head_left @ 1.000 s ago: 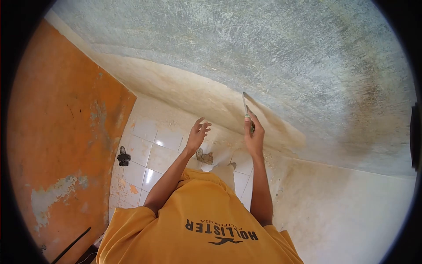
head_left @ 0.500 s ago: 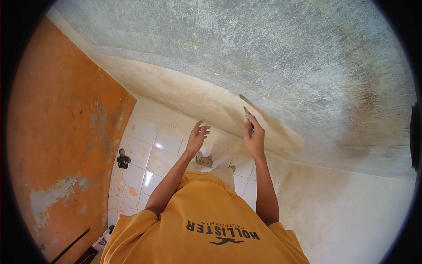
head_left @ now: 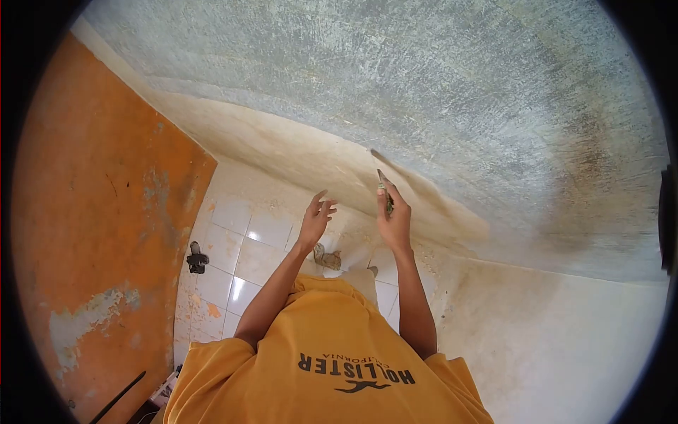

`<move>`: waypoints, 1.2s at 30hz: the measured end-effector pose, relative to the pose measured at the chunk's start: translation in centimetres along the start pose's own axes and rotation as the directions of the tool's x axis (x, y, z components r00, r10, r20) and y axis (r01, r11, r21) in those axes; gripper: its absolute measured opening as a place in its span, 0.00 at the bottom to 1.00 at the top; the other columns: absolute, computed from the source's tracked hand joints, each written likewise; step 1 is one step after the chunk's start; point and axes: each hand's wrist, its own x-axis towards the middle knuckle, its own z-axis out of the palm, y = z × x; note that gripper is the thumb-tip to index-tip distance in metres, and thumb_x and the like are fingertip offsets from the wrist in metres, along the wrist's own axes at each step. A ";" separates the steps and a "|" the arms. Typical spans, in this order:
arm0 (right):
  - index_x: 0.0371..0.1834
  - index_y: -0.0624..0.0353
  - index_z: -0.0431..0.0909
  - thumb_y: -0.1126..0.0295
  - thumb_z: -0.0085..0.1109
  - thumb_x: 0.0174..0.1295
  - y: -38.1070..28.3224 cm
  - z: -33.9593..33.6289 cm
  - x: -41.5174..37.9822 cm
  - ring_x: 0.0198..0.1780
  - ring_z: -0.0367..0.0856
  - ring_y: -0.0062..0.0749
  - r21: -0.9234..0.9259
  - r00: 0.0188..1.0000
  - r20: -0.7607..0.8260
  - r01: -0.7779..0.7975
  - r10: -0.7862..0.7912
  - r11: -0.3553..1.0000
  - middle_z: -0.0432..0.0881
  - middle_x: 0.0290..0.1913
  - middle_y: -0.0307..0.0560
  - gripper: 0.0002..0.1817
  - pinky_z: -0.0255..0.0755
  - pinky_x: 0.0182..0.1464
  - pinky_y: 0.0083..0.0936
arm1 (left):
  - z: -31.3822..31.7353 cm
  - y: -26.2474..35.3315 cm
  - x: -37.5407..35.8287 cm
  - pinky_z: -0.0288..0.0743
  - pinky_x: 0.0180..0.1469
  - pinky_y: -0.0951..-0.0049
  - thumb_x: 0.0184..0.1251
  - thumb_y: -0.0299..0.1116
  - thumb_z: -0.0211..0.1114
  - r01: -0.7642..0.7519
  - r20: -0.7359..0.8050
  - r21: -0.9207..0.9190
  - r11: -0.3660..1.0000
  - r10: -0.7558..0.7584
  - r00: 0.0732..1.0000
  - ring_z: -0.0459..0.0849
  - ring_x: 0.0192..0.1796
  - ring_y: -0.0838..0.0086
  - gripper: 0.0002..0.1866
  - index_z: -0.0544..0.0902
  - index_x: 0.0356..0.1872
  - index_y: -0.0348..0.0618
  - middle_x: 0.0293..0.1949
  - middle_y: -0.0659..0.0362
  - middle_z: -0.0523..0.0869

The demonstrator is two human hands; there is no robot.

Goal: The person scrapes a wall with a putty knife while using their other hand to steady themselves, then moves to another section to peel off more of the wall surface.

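Note:
My right hand (head_left: 395, 220) is wrapped round the handle of a scraper (head_left: 382, 179), which has a narrow dark blade and a greenish grip. Its blade points up toward the wall, close to the border between the rough blue-grey surface (head_left: 367, 78) and the smoother cream band (head_left: 282, 134). A dark shadow falls on the wall just beyond the tip. Off to the left, my left hand (head_left: 318, 219) hangs in the air in front of the cream band, fingers loosely spread and holding nothing.
An orange wall (head_left: 106, 191) with peeled patches stands at the left. White floor tiles (head_left: 261, 258) carry paint flakes, and a dark sandal-like object (head_left: 198, 258) lies near that wall. A thin dark rod (head_left: 120, 396) shows at lower left. Whitish wall (head_left: 537, 339) spans the right.
My right hand has moved left with the scraper, and the shadow on the wall has shifted the same way. My left hand has barely moved.

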 end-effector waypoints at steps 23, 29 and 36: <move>0.71 0.59 0.79 0.64 0.54 0.81 -0.5 -0.1 -0.4 0.35 0.75 0.23 0.090 0.998 -0.058 -0.030 0.035 0.996 0.89 0.49 0.50 0.20 0.73 0.41 0.25 | -0.7 0.9 1.1 0.79 0.61 0.62 0.85 0.50 0.56 -0.017 0.019 -0.014 1.000 0.017 1.000 0.87 0.60 0.62 0.31 0.64 0.79 0.45 0.61 0.48 0.86; 0.71 0.61 0.78 0.63 0.55 0.81 0.3 2.4 0.0 0.37 0.70 0.16 0.088 0.996 -0.078 0.040 -0.033 0.995 0.83 0.42 0.36 0.21 0.69 0.41 0.19 | -0.8 1.1 1.4 0.79 0.61 0.63 0.85 0.51 0.56 -0.026 0.032 0.000 1.000 0.026 0.999 0.86 0.61 0.62 0.32 0.64 0.79 0.45 0.61 0.49 0.87; 0.71 0.59 0.79 0.63 0.54 0.81 -1.6 1.5 0.5 0.42 0.78 0.24 0.023 1.000 0.008 0.018 -0.018 1.000 0.89 0.54 0.51 0.21 0.74 0.49 0.23 | -1.8 1.9 0.8 0.77 0.66 0.61 0.86 0.51 0.52 0.003 0.041 0.029 1.000 -0.004 0.999 0.84 0.64 0.61 0.31 0.63 0.80 0.45 0.65 0.48 0.84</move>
